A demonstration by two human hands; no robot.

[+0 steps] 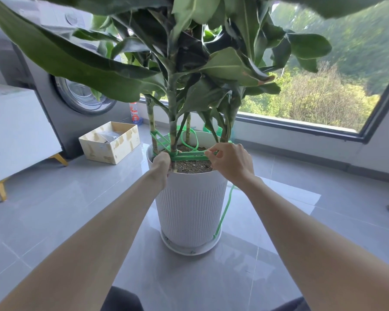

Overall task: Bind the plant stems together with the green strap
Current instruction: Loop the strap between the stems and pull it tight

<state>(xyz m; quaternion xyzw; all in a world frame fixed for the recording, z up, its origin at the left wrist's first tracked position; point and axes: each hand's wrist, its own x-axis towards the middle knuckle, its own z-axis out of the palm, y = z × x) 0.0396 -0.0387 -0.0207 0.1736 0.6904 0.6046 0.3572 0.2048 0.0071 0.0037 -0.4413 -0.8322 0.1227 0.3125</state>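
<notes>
Two bare forearms reached forward from the bottom edge, over a grey tiled floor [301,221]. Biggest in the scene was the plant. Its plant stems [173,122] rose from dark soil [194,165] inside a white ribbed pot [189,203], and the pot itself stood in a shallow white saucer [190,248]. To the left on the floor was an open cardboard box [112,151] with something grey and wrapped inside; I could not tell what.

The green strap [189,157] lay at the level of the pot rim. It was looped around the rear left stem and wrapped the front stem, and from there one flat stretch ran sideways, left to right, between the two hands. Its loose tail hung down the right side of the pot to the saucer.

The left hand [161,163] was closed around the foot of the front stem, just where the strap wrapped it. The right hand [230,162] pinched the strap between thumb and forefinger, with the other fingers loosely bent.

I judge that the coming pull must follow this sideways line toward the right stems, so the right hand was the nearer one.
</notes>
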